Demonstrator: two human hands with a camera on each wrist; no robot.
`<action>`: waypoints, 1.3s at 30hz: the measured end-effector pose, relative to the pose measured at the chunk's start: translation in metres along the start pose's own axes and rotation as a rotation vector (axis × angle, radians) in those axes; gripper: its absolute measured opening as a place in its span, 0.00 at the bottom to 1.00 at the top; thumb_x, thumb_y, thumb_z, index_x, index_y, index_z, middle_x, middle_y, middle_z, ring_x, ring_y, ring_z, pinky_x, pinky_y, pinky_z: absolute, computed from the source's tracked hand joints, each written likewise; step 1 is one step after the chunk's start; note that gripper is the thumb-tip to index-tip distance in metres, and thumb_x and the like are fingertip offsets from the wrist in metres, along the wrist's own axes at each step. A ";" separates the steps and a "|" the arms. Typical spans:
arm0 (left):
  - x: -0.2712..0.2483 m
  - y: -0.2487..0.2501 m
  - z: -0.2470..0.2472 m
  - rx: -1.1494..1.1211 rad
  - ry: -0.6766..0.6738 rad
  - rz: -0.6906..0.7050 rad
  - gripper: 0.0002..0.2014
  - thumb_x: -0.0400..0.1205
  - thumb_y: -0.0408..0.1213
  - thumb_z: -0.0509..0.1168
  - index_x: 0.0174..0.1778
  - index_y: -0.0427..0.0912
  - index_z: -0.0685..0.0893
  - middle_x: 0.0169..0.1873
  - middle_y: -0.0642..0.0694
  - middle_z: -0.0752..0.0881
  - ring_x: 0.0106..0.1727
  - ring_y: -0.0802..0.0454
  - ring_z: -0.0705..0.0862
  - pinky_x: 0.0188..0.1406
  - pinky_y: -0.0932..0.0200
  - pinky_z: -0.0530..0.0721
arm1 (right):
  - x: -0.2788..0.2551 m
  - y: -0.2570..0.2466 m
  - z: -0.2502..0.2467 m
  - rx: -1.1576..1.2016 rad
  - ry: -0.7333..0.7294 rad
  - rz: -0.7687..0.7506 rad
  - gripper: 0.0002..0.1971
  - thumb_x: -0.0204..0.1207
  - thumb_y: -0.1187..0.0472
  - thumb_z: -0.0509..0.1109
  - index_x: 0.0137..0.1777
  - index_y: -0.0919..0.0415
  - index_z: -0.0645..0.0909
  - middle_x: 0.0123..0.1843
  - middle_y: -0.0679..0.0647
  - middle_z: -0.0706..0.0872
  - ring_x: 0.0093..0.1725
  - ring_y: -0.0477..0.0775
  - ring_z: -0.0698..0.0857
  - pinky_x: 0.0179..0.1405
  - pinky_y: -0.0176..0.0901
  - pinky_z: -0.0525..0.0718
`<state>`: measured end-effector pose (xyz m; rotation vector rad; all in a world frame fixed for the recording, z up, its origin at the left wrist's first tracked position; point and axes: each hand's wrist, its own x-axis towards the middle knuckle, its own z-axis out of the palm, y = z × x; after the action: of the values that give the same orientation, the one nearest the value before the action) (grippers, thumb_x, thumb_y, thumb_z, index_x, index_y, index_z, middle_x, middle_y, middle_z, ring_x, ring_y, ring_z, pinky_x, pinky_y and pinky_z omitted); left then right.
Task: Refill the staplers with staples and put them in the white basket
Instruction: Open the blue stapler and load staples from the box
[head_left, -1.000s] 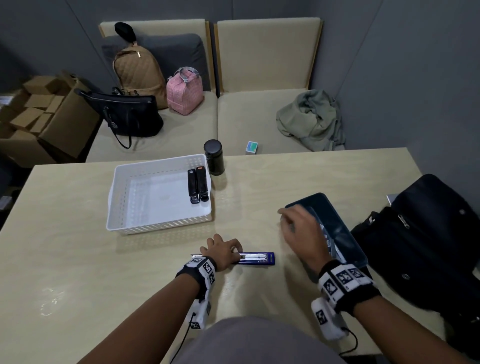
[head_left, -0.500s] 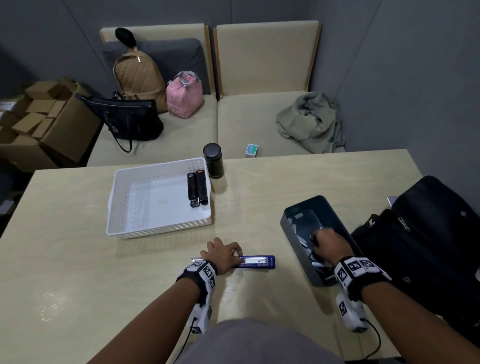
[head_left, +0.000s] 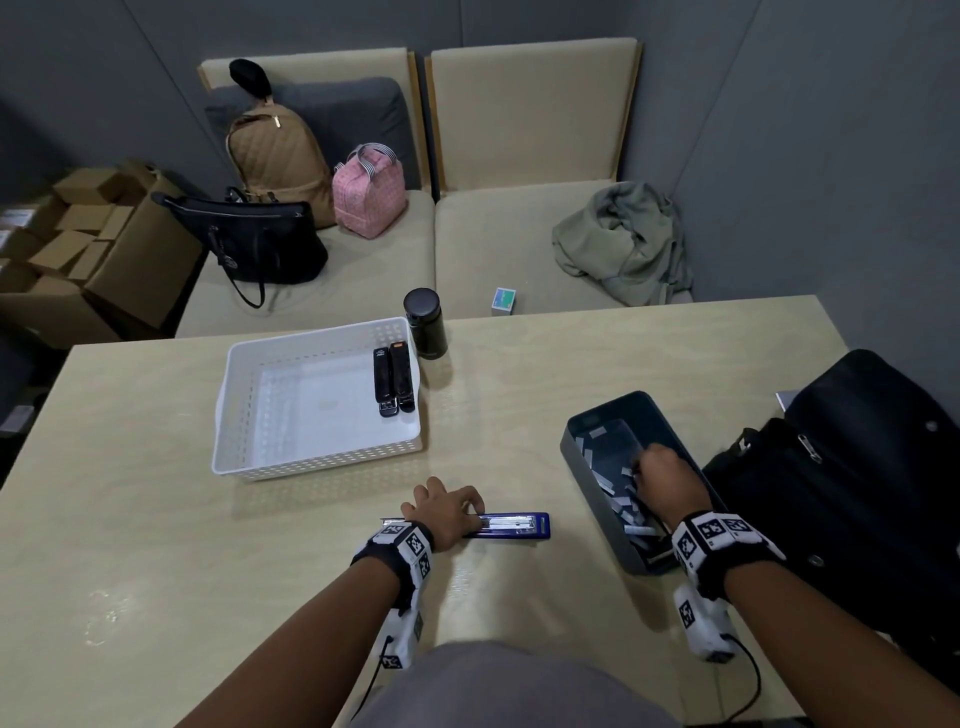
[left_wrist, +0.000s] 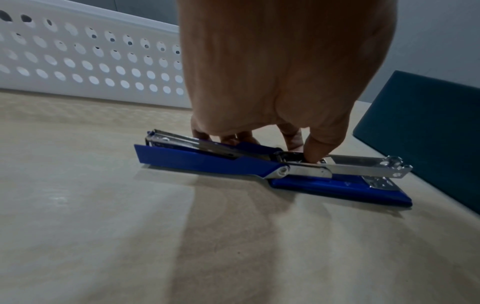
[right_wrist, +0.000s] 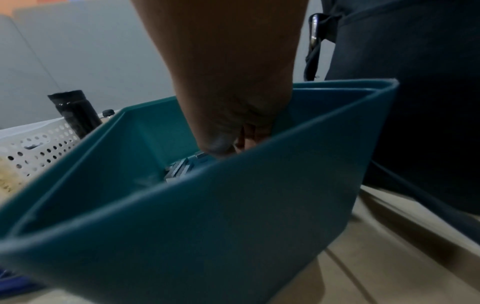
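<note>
Stapler, blue (head_left: 511, 526), lies on the tabletop (head_left: 156, 519) just in front of the person, swung fully open w/ cover flat to the left and the chrome staple channel facing up on the right; left hand (head_left: 445, 512) sits on its hinge area, thumb pressing down into the rear of the channel and fingers curled over the far edge, so it's gripping the stapler against the table; in the left wrist view the same blue stapler (left_wrist: 272, 166) shows base, open cover and bare metal rail, w/ left hand (left_wrist: 283, 67) over it; white basket (head_left: 311, 465) stands just beyond, perforated walls, w/ two black staplers (head_left: 393, 380) lying side by side against its right wall; black cylindrical bottle (head_left: 426, 323) upright just beside the basket's far right corner; to the right of the stapler, a dark teal bin (head_left: 587, 467) holds loose staple strips (head_left: 621, 504); right hand (head_left: 667, 480) is down inside it among the strips, fingertips curled downward, but can't tell if they've pinched a strip; right wrist view shows right hand (right_wrist: 233, 86) reaching over the bin's near wall (right_wrist: 233, 216), fingertips hidden behind it; black bag (head_left: 857, 467) rests on the table's right edge, touching the bin; beyond the table, beige bench seats w/ tan backpack (head_left: 275, 161), pink lunch bag (head_left: 370, 193), black handbag (head_left: 254, 239), crumpled green garment (head_left: 623, 244); cardboard boxes (head_left: 83, 249) far left.
</note>
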<state>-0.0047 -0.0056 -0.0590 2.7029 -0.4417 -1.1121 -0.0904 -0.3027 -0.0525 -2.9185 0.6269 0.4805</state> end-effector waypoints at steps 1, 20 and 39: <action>0.000 0.000 0.000 0.002 0.002 -0.002 0.11 0.78 0.54 0.64 0.56 0.62 0.80 0.59 0.44 0.71 0.63 0.41 0.70 0.62 0.43 0.69 | -0.001 -0.002 0.000 -0.043 -0.023 -0.003 0.06 0.77 0.65 0.70 0.50 0.66 0.85 0.52 0.62 0.82 0.48 0.65 0.88 0.43 0.52 0.85; 0.000 0.000 -0.001 0.009 -0.009 0.005 0.12 0.78 0.56 0.64 0.56 0.62 0.80 0.53 0.46 0.68 0.62 0.41 0.70 0.61 0.44 0.69 | -0.004 -0.027 -0.043 1.028 0.355 0.034 0.08 0.82 0.66 0.65 0.58 0.59 0.80 0.38 0.57 0.87 0.36 0.50 0.87 0.39 0.33 0.83; 0.000 0.000 0.001 0.007 0.012 -0.007 0.13 0.78 0.58 0.63 0.57 0.62 0.80 0.60 0.42 0.71 0.65 0.38 0.70 0.63 0.42 0.69 | -0.038 -0.127 -0.025 0.554 -0.149 -0.359 0.05 0.68 0.60 0.76 0.44 0.53 0.89 0.43 0.45 0.91 0.40 0.43 0.86 0.38 0.35 0.80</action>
<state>-0.0057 -0.0056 -0.0598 2.7176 -0.4357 -1.0975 -0.0629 -0.1779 -0.0102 -2.3658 0.1654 0.3949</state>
